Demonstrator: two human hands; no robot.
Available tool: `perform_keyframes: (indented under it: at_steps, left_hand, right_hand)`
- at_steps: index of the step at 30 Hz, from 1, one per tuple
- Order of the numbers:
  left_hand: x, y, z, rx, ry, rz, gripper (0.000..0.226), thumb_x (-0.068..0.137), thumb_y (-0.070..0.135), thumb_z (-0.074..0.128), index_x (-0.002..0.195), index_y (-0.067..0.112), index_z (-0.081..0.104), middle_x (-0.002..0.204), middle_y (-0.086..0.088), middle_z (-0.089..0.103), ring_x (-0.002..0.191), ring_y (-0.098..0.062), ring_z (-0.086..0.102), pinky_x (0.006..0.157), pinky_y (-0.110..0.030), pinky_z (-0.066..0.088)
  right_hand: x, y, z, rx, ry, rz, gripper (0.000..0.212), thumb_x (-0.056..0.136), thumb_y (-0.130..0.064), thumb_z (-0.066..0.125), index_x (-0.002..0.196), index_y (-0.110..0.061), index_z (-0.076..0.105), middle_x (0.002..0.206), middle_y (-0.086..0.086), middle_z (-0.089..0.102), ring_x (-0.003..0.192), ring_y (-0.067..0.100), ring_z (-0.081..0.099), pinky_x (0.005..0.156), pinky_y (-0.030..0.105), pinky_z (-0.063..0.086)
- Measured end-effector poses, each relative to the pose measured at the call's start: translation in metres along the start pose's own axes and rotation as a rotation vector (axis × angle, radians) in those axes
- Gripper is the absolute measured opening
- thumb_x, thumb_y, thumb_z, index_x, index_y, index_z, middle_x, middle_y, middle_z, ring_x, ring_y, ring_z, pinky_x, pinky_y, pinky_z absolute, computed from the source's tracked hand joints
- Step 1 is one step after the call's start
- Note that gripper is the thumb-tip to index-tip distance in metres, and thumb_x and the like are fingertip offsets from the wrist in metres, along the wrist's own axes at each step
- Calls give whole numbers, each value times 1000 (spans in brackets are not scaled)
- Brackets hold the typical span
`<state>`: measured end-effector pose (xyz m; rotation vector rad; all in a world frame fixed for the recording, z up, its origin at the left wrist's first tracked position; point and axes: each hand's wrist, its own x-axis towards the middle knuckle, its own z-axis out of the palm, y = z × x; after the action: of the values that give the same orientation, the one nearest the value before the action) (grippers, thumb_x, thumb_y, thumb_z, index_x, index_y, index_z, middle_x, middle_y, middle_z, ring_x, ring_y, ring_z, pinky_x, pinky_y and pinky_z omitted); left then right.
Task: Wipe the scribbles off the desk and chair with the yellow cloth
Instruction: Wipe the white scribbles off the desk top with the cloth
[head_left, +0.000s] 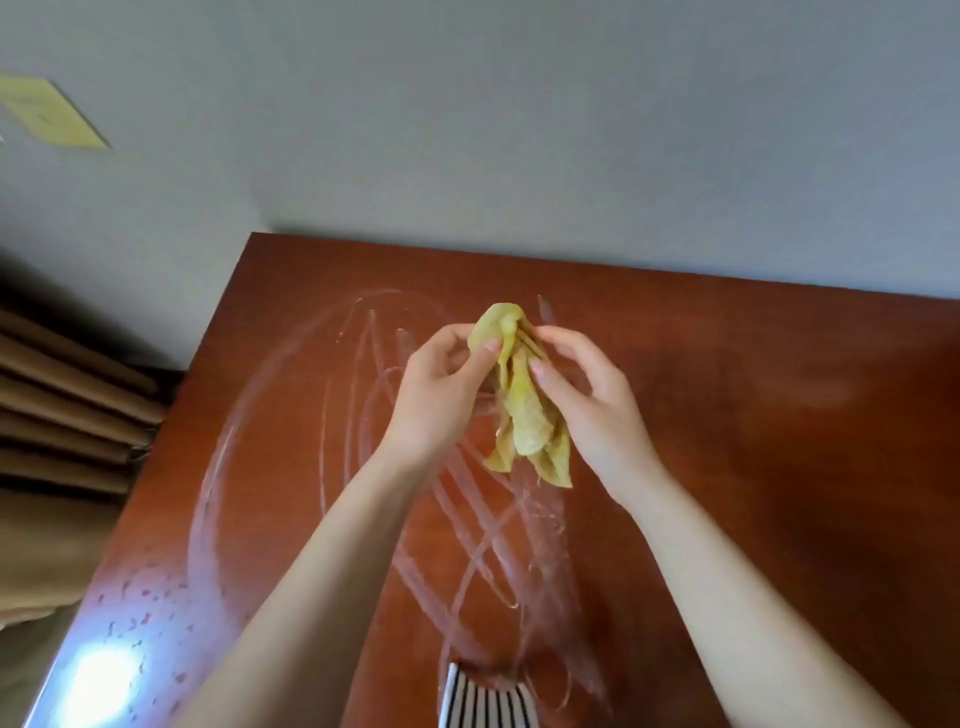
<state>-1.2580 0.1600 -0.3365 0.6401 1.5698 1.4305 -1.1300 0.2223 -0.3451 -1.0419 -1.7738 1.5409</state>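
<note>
The yellow cloth (524, 410) hangs bunched in the air above the reddish-brown desk (753, 415). My left hand (441, 395) pinches its upper left part, and my right hand (587, 400) grips it from the right side. Whitish scribbles (483, 540) loop and cross over the desk's middle and left, running under my forearms toward the near edge. No chair is visible.
A grey wall (519, 130) rises behind the desk, with a yellowish plate (49, 111) on it at the upper left. Brown curtain folds (67, 415) hang left of the desk. A striped black-and-white object (485, 699) sits at the bottom edge. Bright glare (101, 680) marks the desk's near left corner.
</note>
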Motion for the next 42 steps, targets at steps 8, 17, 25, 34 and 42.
perform_keyframes:
  at_steps: [8, 17, 25, 34, 42]
  left_hand:
    - [40, 9, -76, 96, -13, 109, 20, 91, 24, 62, 98, 4, 60, 81, -8, 71, 68, -15, 67, 57, -24, 53]
    - [51, 21, -82, 117, 289, 148, 30, 86, 37, 67, 83, 8, 58, 73, -10, 68, 64, -17, 63, 60, -36, 52]
    - [45, 15, 2, 323, 436, 127, 38, 89, 49, 58, 70, 15, 56, 61, 9, 56, 56, -8, 52, 60, -29, 42]
    - [42, 21, 49, 384, 482, 88, 45, 82, 57, 61, 87, 12, 65, 75, 7, 67, 69, -8, 63, 64, -26, 51]
    - [54, 54, -18, 310, -29, 120, 36, 83, 36, 67, 109, 12, 62, 84, 2, 69, 69, -6, 65, 56, -16, 47]
  right_hand:
    - [22, -6, 70, 142, -185, 0, 56, 80, -23, 66, 132, -30, 47, 128, -12, 60, 120, 5, 54, 100, 28, 46]
    - [44, -17, 70, 119, -339, -92, 60, 72, -15, 75, 124, -31, 49, 123, -19, 58, 107, 12, 63, 87, 26, 50]
    - [49, 4, -22, -58, -485, -278, 68, 71, -9, 77, 126, -35, 48, 118, -18, 60, 107, 11, 61, 88, 21, 48]
    - [74, 8, -72, -70, -527, -337, 20, 89, -33, 61, 109, -37, 62, 108, -17, 68, 106, 2, 61, 90, 19, 46]
    - [88, -29, -22, 468, -271, 115, 49, 81, -46, 56, 116, -14, 64, 113, 5, 70, 108, 19, 64, 101, 44, 44]
